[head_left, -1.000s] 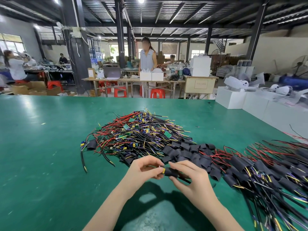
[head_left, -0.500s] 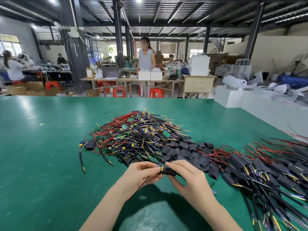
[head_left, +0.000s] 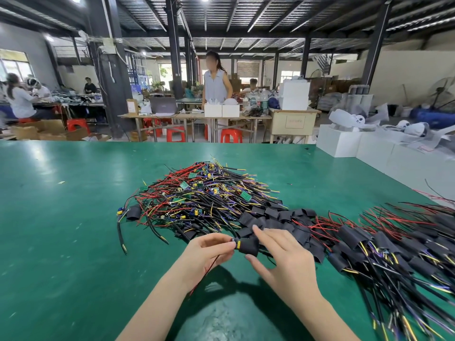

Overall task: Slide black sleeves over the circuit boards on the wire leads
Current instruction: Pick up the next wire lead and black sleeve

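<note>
Left hand [head_left: 209, 252] is pinching the yellow-tipped end of a wire lead just beside a black sleeve [head_left: 249, 246], above the green desk [head_left: 61, 230]. Right hand [head_left: 283, 262] is hovering by the sleeve with fingers spread apart; contact cannot be confirmed. Unsleeved boards and wires [head_left: 197, 195] are lying piled behind; loose sleeves [head_left: 278, 215] and finished leads [head_left: 384, 244] are lying to the right.

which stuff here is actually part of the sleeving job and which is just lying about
Part of the job:
left hand
right hand
black sleeve being fitted
pile of bare boards
loose sleeves
sleeved leads

Lying about:
white boxes
red stools
laptop
</note>
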A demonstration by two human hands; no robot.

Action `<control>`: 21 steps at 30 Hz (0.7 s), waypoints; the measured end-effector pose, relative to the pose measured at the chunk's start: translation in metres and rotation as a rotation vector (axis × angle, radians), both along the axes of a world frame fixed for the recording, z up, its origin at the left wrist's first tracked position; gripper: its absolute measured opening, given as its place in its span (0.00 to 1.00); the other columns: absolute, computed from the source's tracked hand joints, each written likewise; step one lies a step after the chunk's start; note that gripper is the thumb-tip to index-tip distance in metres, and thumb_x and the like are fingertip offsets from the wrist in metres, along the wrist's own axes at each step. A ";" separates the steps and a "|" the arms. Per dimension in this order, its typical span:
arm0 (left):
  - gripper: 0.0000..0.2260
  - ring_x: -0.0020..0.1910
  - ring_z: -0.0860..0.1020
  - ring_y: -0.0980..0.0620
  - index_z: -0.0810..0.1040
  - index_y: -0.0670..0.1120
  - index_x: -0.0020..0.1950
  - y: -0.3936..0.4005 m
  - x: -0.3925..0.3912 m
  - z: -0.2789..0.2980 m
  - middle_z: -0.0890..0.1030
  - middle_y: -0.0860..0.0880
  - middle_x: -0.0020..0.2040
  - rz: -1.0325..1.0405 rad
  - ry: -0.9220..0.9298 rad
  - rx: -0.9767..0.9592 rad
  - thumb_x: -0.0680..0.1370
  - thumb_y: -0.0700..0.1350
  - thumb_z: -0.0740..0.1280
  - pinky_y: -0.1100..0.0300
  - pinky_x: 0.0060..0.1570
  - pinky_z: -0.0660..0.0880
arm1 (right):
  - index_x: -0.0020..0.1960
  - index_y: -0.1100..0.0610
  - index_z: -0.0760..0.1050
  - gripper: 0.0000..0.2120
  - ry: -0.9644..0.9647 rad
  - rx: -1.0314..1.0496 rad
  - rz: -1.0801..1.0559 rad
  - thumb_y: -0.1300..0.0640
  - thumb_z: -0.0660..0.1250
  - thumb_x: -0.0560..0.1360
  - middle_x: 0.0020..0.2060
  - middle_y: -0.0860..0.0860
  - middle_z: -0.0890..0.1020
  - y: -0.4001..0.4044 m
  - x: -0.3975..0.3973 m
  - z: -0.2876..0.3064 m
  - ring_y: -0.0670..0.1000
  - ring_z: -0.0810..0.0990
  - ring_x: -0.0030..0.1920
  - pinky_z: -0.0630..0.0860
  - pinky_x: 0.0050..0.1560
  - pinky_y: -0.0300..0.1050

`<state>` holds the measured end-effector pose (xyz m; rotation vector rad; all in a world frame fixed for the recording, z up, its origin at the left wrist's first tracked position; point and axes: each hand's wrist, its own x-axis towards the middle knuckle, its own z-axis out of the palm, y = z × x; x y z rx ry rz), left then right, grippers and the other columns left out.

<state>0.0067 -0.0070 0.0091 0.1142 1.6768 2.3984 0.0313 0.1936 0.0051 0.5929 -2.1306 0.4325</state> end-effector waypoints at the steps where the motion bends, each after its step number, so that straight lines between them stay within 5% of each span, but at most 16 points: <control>1: 0.08 0.36 0.81 0.51 0.85 0.40 0.40 0.000 0.000 0.000 0.82 0.41 0.39 0.019 -0.009 0.008 0.63 0.39 0.76 0.64 0.39 0.79 | 0.55 0.55 0.82 0.23 -0.019 0.021 -0.050 0.47 0.79 0.63 0.44 0.45 0.83 0.001 0.000 0.000 0.48 0.82 0.48 0.79 0.40 0.38; 4: 0.08 0.35 0.82 0.50 0.85 0.40 0.40 0.001 0.000 0.000 0.83 0.41 0.38 0.052 -0.030 0.020 0.62 0.38 0.76 0.64 0.38 0.79 | 0.47 0.56 0.84 0.19 -0.065 0.065 -0.085 0.49 0.81 0.60 0.37 0.46 0.84 0.005 -0.003 -0.005 0.51 0.83 0.43 0.80 0.37 0.42; 9: 0.03 0.36 0.82 0.50 0.85 0.41 0.39 0.005 0.003 -0.001 0.83 0.41 0.38 0.094 0.023 -0.087 0.68 0.34 0.75 0.64 0.39 0.79 | 0.42 0.55 0.83 0.13 -0.049 0.090 -0.080 0.50 0.80 0.61 0.35 0.46 0.83 0.001 -0.006 -0.008 0.49 0.82 0.42 0.75 0.52 0.45; 14: 0.04 0.36 0.82 0.49 0.86 0.42 0.40 0.007 0.004 -0.004 0.84 0.39 0.38 0.141 0.112 -0.206 0.70 0.33 0.74 0.62 0.40 0.79 | 0.42 0.54 0.82 0.11 -0.049 0.073 -0.035 0.50 0.78 0.64 0.35 0.46 0.82 -0.004 -0.004 -0.008 0.50 0.81 0.39 0.67 0.50 0.42; 18: 0.04 0.36 0.83 0.48 0.86 0.41 0.40 0.007 0.003 -0.005 0.84 0.38 0.39 0.145 0.076 -0.173 0.70 0.32 0.74 0.62 0.40 0.79 | 0.46 0.51 0.82 0.11 -0.161 0.024 -0.001 0.45 0.68 0.71 0.35 0.44 0.82 -0.005 0.001 -0.004 0.49 0.80 0.40 0.67 0.49 0.43; 21: 0.06 0.40 0.84 0.47 0.86 0.39 0.42 0.005 0.002 -0.003 0.84 0.37 0.43 0.089 0.005 -0.061 0.66 0.36 0.75 0.62 0.43 0.80 | 0.50 0.54 0.83 0.13 -0.156 -0.062 -0.018 0.49 0.70 0.70 0.34 0.44 0.82 -0.003 0.003 -0.001 0.50 0.80 0.35 0.74 0.47 0.45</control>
